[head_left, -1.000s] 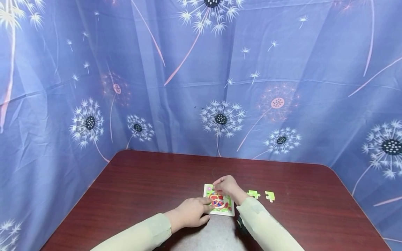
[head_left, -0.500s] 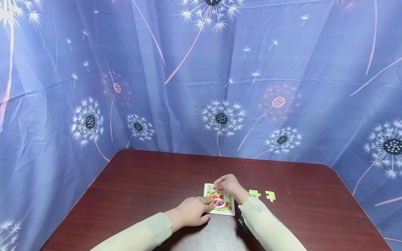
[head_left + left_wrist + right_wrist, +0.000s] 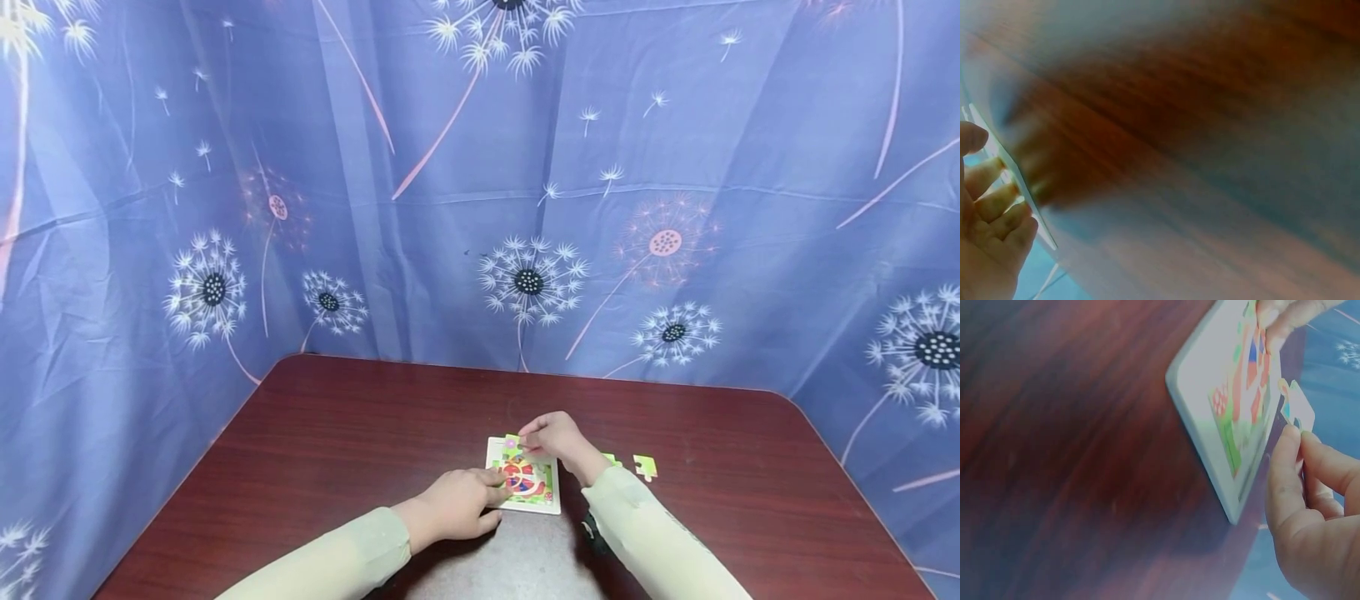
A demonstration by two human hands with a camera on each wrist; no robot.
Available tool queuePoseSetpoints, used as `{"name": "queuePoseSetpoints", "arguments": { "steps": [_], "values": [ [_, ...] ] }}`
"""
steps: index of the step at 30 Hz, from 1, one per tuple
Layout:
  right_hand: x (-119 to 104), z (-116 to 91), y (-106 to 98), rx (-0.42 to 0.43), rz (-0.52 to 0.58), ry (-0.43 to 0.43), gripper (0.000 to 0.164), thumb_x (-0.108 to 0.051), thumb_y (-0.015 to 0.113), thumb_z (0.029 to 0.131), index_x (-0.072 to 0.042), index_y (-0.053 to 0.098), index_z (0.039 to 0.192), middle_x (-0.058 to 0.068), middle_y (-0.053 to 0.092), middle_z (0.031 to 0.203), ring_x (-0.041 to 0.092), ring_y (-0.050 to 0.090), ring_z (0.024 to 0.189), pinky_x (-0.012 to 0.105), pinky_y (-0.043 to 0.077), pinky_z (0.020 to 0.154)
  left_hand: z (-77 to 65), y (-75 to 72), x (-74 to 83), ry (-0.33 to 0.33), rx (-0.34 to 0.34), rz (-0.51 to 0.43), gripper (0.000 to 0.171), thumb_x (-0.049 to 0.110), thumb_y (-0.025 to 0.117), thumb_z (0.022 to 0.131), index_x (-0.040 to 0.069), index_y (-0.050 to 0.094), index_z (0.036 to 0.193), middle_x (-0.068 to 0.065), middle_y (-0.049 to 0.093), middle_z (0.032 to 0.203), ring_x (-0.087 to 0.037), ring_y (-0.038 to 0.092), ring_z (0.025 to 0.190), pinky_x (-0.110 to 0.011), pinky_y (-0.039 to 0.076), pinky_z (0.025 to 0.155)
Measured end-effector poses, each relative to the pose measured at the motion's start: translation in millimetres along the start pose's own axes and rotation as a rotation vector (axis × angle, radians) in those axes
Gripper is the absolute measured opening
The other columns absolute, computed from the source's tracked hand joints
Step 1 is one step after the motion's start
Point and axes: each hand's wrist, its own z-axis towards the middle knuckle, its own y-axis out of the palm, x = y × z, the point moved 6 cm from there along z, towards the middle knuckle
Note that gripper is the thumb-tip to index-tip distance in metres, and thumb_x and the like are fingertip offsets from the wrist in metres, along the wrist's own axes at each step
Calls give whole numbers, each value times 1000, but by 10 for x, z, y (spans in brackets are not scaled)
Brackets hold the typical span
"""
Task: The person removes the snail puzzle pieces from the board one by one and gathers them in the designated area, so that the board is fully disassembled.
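Note:
A small jigsaw puzzle in a white-framed tray (image 3: 557,505) lies on the table, with a red, blue and green picture in it. My left hand (image 3: 459,504) rests at the tray's left side, its extended fingers over the picture. Between thumb and fingers, my right hand (image 3: 561,440) pinches a green puzzle piece (image 3: 512,444) with a pink flower, over the tray's far left part. The right wrist view shows this piece (image 3: 1300,407) tilted at the fingertips, raised above the tray. Fingers of the left hand (image 3: 997,212) overlap the tray's edge in the left wrist view.
Two loose green puzzle pieces lie right of the tray: one piece (image 3: 645,467) in full view, the other piece (image 3: 612,459) partly hidden by my right sleeve (image 3: 637,517). A blue dandelion-print curtain (image 3: 420,250) surrounds the dark red wooden table (image 3: 360,433).
My right hand has shifted slightly right and away from me with the puzzle piece, which now shows more clearly. My left hand stays on the tray.

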Motion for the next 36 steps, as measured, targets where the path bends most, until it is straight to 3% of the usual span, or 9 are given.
{"name": "queuePoseSetpoints", "arguments": {
  "steps": [14,20,28,36],
  "values": [
    [17,-65,-380,3,-19,42,15,7,63,93,16,69,104,16,76,91,16,74,79,40,64,83,3,5,-7,24,13,44,33,29,67,97,24,73,129,4,68,139,-11,66,127,-26,56,101],
    [43,-90,-477,6,-50,65,16,5,64,94,15,69,105,16,76,92,13,72,76,37,64,80,-11,-5,-15,35,59,76,32,27,68,95,25,75,126,4,71,135,-10,68,124,-25,56,99],
    [104,-125,-554,-17,-84,47,15,7,62,94,17,69,103,16,76,89,15,73,77,37,64,79,-10,15,-19,29,23,26,30,25,65,99,26,73,128,4,71,135,-9,67,124,-26,58,98],
    [209,-107,-623,-22,-154,58,15,8,62,92,17,69,102,14,75,86,13,70,72,32,63,72,-8,-2,-18,37,40,25,29,25,64,100,25,75,126,4,71,134,-9,68,123,-27,58,97]
  ]
}}
